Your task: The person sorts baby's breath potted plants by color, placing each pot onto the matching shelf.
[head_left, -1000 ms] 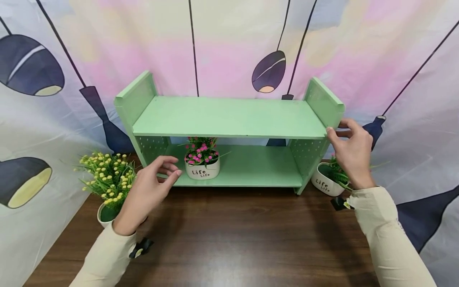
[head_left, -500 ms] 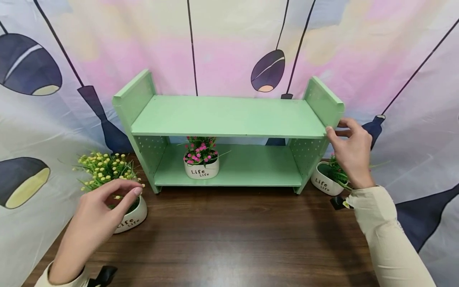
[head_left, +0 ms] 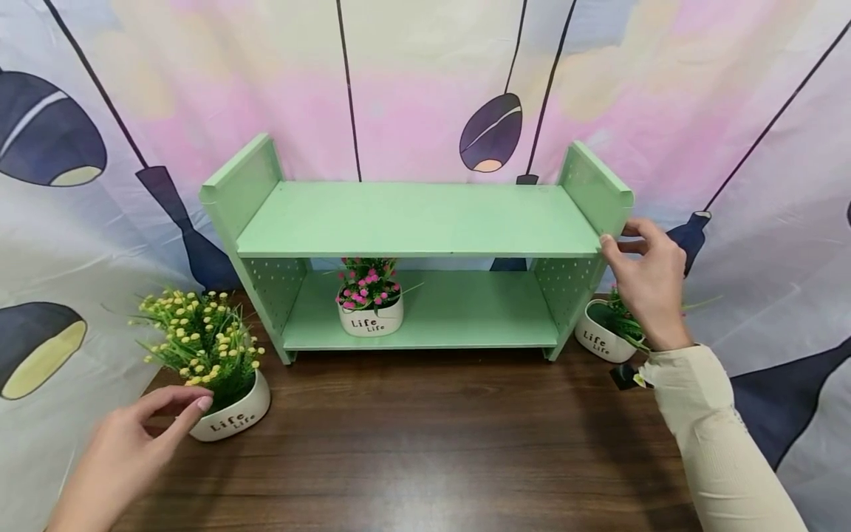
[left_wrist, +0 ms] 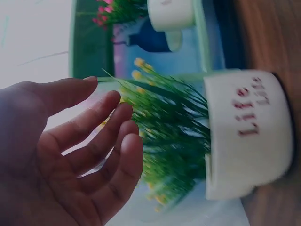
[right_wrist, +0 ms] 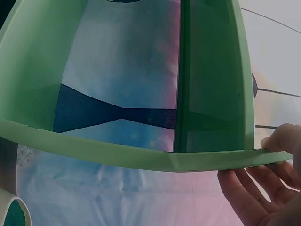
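A green two-tier shelf [head_left: 412,218] stands on the wooden table. My right hand [head_left: 645,277] holds the edge of its right side panel [right_wrist: 214,160], thumb on the inner side and fingers on the outer side in the right wrist view. At the lower left, my left hand [head_left: 136,447] is beside a potted plant with yellow flowers [head_left: 213,355], its fingers loosely bent and holding nothing. The plant's white pot [left_wrist: 249,136] reads "Life". In the left wrist view the fingertips lie in front of the leaves; whether they touch cannot be told.
On the lower tier, left of centre, sits a white pot with pink flowers [head_left: 370,319]. Another white pot [head_left: 603,338] stands right of the shelf, partly behind my right wrist. A patterned curtain [head_left: 412,111] hangs behind. The dark wooden table [head_left: 412,428] extends in front.
My left hand has moved away from the shelf's lower left, down and left to the front of the yellow-flowered plant. My right hand stays on the side panel. The head view has shifted slightly.
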Tool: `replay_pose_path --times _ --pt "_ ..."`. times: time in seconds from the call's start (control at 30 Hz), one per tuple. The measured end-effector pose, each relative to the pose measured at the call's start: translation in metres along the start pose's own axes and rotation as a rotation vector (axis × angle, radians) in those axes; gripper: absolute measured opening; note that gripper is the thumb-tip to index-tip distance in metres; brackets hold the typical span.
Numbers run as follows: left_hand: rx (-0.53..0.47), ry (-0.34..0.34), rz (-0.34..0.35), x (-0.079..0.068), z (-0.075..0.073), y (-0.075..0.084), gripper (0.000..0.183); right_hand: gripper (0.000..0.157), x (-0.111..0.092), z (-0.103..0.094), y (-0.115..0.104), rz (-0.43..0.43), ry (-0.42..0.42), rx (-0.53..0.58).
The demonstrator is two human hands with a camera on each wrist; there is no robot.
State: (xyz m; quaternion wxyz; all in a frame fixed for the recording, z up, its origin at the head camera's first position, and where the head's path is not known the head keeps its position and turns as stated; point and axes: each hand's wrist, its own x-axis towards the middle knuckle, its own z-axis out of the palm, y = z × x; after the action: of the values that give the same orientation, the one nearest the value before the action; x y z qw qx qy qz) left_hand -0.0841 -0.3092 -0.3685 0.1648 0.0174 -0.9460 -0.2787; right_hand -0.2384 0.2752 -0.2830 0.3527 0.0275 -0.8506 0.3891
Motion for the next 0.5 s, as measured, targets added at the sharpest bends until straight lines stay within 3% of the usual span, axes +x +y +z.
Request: replay_pose_path --times 0.23,0.5 --pt "0.055 -0.022 0.007 -0.001 0.010 -0.031 0.015 0.034 -0.001 0.002 0.000 -0.008 0.002 0.014" --pt "0.073 -0.132 -0.053 0.000 0.021 -0.046 0.021 0.032 0.000 0.001 0.001 -0.014 0.018 0.014"
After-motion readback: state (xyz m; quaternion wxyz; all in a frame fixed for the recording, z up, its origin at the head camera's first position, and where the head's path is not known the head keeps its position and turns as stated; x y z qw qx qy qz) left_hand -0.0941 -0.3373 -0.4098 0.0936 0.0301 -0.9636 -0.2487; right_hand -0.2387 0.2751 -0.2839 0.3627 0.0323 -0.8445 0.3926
